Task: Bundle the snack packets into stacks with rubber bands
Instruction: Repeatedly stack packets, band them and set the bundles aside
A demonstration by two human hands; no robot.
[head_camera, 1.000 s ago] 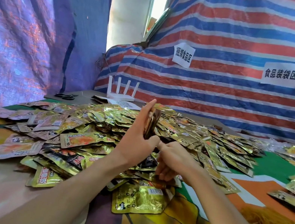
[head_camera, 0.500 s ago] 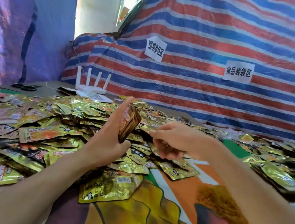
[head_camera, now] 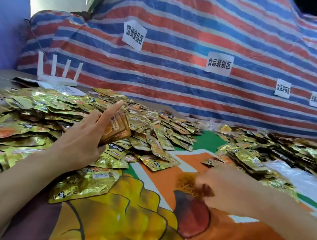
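Clearly early on, the left hand [head_camera: 84,140] grips a small stack of gold foil snack packets [head_camera: 117,128] left of centre, not yet banded, while the blurred right hand [head_camera: 226,186] reaches into the tangled orange rubber bands [head_camera: 186,183], grip unclear, and heaps of loose packets [head_camera: 26,117] lie unbundled.

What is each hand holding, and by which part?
The left hand grips a stack of packets by its lower end. The right hand touches the rubber bands; blur hides whether it pinches any.
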